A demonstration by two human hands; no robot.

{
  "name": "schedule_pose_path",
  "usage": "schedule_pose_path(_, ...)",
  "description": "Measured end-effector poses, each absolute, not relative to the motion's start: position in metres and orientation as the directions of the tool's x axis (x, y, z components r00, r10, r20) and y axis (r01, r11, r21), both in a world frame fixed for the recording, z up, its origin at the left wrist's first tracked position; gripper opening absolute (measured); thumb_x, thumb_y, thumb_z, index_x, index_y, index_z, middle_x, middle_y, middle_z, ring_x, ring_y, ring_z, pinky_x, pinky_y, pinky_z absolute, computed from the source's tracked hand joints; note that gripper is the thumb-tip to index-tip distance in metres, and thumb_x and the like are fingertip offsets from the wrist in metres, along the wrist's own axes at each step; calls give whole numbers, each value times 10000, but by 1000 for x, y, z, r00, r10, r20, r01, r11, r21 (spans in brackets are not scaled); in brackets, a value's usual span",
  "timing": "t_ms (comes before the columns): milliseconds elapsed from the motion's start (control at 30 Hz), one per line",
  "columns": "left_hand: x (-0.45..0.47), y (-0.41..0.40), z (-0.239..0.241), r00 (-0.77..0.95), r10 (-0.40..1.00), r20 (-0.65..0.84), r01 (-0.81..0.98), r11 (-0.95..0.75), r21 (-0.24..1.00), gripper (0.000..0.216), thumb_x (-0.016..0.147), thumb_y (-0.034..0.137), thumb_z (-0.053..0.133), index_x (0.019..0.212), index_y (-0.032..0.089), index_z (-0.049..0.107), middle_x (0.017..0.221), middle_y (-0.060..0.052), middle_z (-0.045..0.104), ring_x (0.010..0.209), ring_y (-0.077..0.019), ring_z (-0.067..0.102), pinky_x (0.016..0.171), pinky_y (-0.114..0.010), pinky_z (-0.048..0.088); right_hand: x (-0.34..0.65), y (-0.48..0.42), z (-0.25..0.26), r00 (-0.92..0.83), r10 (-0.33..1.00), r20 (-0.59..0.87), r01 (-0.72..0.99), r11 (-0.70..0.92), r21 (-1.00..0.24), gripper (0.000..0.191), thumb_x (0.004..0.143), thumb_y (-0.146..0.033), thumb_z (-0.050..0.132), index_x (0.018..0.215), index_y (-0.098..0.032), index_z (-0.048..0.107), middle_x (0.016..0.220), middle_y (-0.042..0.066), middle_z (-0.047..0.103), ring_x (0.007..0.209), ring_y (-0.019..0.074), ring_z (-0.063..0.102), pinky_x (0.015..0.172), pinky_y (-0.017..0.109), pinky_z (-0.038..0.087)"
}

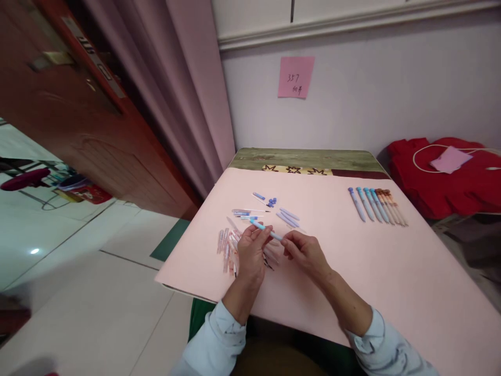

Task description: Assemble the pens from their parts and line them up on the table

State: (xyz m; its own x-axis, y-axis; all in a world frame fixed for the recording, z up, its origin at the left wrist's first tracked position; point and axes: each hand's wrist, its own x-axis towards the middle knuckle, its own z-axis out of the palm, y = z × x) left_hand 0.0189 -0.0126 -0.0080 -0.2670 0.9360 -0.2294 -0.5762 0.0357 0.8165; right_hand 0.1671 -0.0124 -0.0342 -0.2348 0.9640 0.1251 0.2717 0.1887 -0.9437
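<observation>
My left hand (251,252) is closed around a light blue pen barrel (260,226) that points up and to the left. My right hand (306,253) pinches the other end of the same pen, where a thin part (276,236) shows between the two hands. Under and around the hands lie loose pen parts (229,244) in pink, and blue barrels and small caps (271,201) a little farther back. All of this rests on a pink table cover (352,271).
A row of several finished pens (376,205), blue then orange, lies at the back right of the cover. Red cloth with a white cord (446,172) sits to the right. A pink note (296,77) hangs on the wall; curtain and wooden door stand left.
</observation>
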Motion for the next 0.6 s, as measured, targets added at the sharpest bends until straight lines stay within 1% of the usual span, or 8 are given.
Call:
schedule_pose_path(100, 18, -12, -9, -287, 940, -187, -510, 16, 860, 425, 633, 234, 839, 970, 140, 597, 778, -24, 708, 730, -130, 662, 747, -264, 498, 166, -13, -34, -268, 954, 134, 270, 208, -940, 296, 932, -428, 526, 776, -201, 634, 612, 3, 657, 522, 124, 589, 537, 225, 460)
schedule_pose_path(233, 21, -13, -12, -302, 937, -175, -473, 12, 881, 455, 635, 250, 840, 993, 154, 576, 738, -2, 697, 666, -121, 650, 648, -229, 472, 163, -12, -35, -229, 958, 175, 292, 239, -926, 275, 826, -475, 677, 824, -200, 657, 606, -13, 626, 519, 116, 530, 503, 226, 408)
schedule_pose_path(333, 25, -16, -13, -251, 952, -177, -467, 41, 883, 422, 636, 267, 837, 957, 158, 586, 730, 0, 698, 619, -114, 635, 596, -218, 456, 163, -11, -38, -190, 965, 179, 286, 229, -930, 286, 806, -478, 701, 795, -196, 650, 595, -19, 608, 513, 109, 513, 501, 228, 399)
schedule_pose_path(400, 25, -16, -11, -219, 960, -172, -461, 54, 886, 399, 635, 278, 837, 929, 152, 598, 747, -13, 708, 623, -116, 639, 602, -220, 460, 164, -11, -38, -219, 968, 124, 202, 170, -965, 296, 828, -481, 676, 786, -189, 651, 612, -7, 629, 519, 112, 544, 519, 231, 430)
schedule_pose_path(467, 24, -16, -8, -192, 967, -166, -457, 61, 887, 384, 633, 282, 837, 907, 145, 605, 767, -35, 723, 645, -123, 649, 631, -229, 470, 165, -11, -38, -293, 955, 38, 67, 60, -996, 315, 840, -494, 660, 836, -178, 668, 642, 8, 661, 521, 116, 577, 528, 235, 458)
schedule_pose_path(533, 22, -16, -4, -164, 973, -163, -457, 71, 887, 373, 632, 281, 837, 893, 140, 609, 774, -55, 732, 661, -129, 655, 654, -238, 478, 166, -11, -37, -381, 924, -31, -51, -55, -997, 353, 860, -514, 628, 868, -165, 680, 641, 17, 670, 498, 111, 581, 497, 223, 445)
schedule_pose_path(600, 20, -15, -1, -135, 977, -167, -460, 87, 883, 364, 630, 276, 837, 882, 138, 612, 775, -66, 736, 658, -133, 656, 663, -248, 483, 166, -11, -36, -451, 890, -71, -121, -140, -983, 385, 882, -526, 595, 871, -152, 685, 617, 17, 662, 464, 98, 566, 460, 206, 409)
